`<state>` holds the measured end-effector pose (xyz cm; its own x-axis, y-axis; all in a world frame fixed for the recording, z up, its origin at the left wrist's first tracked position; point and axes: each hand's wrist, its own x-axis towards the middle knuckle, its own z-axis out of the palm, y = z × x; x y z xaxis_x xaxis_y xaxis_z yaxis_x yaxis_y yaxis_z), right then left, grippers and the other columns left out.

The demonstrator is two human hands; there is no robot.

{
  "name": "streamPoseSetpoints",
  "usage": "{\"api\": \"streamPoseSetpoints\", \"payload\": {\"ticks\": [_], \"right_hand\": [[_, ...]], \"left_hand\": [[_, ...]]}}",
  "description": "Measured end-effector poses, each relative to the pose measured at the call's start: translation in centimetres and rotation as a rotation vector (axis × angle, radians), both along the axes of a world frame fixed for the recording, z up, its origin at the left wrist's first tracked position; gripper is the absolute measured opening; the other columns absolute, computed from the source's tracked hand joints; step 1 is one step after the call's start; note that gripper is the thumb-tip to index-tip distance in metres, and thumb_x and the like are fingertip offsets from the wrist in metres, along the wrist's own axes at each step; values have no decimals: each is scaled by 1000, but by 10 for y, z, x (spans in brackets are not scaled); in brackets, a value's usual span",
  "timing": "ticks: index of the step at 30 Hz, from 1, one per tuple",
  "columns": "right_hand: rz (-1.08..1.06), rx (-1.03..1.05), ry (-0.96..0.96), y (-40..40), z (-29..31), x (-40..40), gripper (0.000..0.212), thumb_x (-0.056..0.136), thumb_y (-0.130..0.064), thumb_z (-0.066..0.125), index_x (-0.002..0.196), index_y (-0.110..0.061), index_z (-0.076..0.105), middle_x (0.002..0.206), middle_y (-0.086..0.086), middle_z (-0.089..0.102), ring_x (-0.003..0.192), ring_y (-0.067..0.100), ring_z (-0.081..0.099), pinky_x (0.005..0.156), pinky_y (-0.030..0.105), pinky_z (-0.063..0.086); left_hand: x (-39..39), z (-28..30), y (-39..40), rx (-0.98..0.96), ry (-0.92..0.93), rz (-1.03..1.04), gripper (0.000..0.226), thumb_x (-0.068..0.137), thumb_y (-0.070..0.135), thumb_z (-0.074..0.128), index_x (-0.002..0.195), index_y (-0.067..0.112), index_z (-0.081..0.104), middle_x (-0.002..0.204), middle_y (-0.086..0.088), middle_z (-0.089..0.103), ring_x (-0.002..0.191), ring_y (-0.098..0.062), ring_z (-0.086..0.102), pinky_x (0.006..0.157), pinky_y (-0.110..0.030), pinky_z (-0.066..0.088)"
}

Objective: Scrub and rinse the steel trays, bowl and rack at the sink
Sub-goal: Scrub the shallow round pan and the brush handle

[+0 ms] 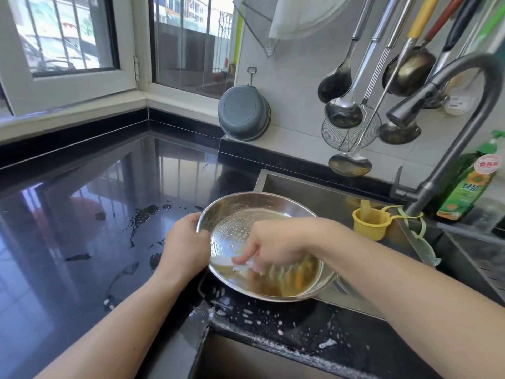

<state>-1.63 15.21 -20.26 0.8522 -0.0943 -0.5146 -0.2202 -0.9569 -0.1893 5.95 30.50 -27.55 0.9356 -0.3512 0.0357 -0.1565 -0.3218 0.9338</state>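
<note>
A round steel tray (240,214), soapy on its upper inside, is tilted over the left edge of the sink (314,192). My left hand (185,242) grips its left rim. My right hand (273,244) is inside the tray, its fingers curled over a pale, blurred scrubbing pad (246,265) pressed to the tray's floor. Yellow-orange reflections smear the tray's lower right. A dark wire handle (200,288) shows just under the tray; what it belongs to is hidden.
Wet black counter (95,214) spreads to the left, with foam spatter on the near edge (259,318). A grey faucet (437,110) arches over the sink. Ladles and a skimmer (349,132) hang on the wall. A yellow strainer cup (371,222), a green detergent bottle (470,187) and a grey basin (243,113) stand around.
</note>
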Motion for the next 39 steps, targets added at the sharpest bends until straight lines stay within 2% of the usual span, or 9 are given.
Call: {"api": "streamPoseSetpoints", "payload": {"ticks": [7,15,20,24,26,30,34,37,39], "right_hand": [[6,-10,233,-35,12,-39,37,97,-20,64,121,-47,71,86,6,65,58,14,43,64,30,40],[27,27,-155,-10,-26,-7,34,102,-16,59,125,-37,71,84,-16,71,67,7,57,67,25,50],[139,-57,9,-33,-11,-41,29,101,-25,62,123,-42,71,69,-16,60,61,8,47,61,16,42],[26,-72,59,-43,-5,-52,31,101,-29,61,119,-53,68,108,-15,73,90,19,65,84,31,54],[6,-106,-73,-40,-15,-39,31,104,-26,56,121,-48,70,97,-17,71,75,7,59,64,16,46],[-119,-257,-333,-42,-35,-16,39,107,-22,46,131,-46,64,88,-13,59,65,6,48,53,22,30],[-43,-11,-195,-41,-29,-28,32,105,-26,56,130,-43,66,91,-32,62,85,4,60,74,19,46],[123,40,-39,-39,-22,-51,30,103,-28,58,126,-47,68,84,-12,49,81,13,48,89,28,47],[115,12,-9,-45,-16,-54,30,103,-29,59,125,-47,68,86,-6,47,79,12,41,80,28,45]], "left_hand": [[2,-2,-3,0,-5,16,45,88,-4,46,100,27,77,86,11,76,87,-13,69,72,-26,52],[5,-4,-4,18,-6,7,42,83,-5,49,94,21,80,81,5,78,84,-23,72,79,-41,60],[5,-5,-5,17,5,26,40,85,-3,48,93,21,78,82,7,77,87,-20,71,78,-35,57],[9,-7,-4,17,9,14,42,85,-3,48,97,22,80,83,8,77,87,-20,71,78,-35,57],[9,-7,-3,16,9,-2,42,84,-4,48,96,22,80,80,7,77,84,-21,71,75,-35,57],[8,-5,-2,12,6,-4,39,85,-4,49,92,21,79,78,7,77,82,-20,72,71,-33,56],[9,-6,-3,16,11,11,38,85,-3,49,92,20,78,79,5,76,83,-22,71,74,-36,59],[8,-7,-4,31,5,26,37,86,-2,49,94,20,78,82,5,75,86,-21,69,69,-28,53],[9,-7,-4,38,4,27,37,86,-2,49,94,20,78,82,5,76,86,-21,68,66,-25,49]]}}
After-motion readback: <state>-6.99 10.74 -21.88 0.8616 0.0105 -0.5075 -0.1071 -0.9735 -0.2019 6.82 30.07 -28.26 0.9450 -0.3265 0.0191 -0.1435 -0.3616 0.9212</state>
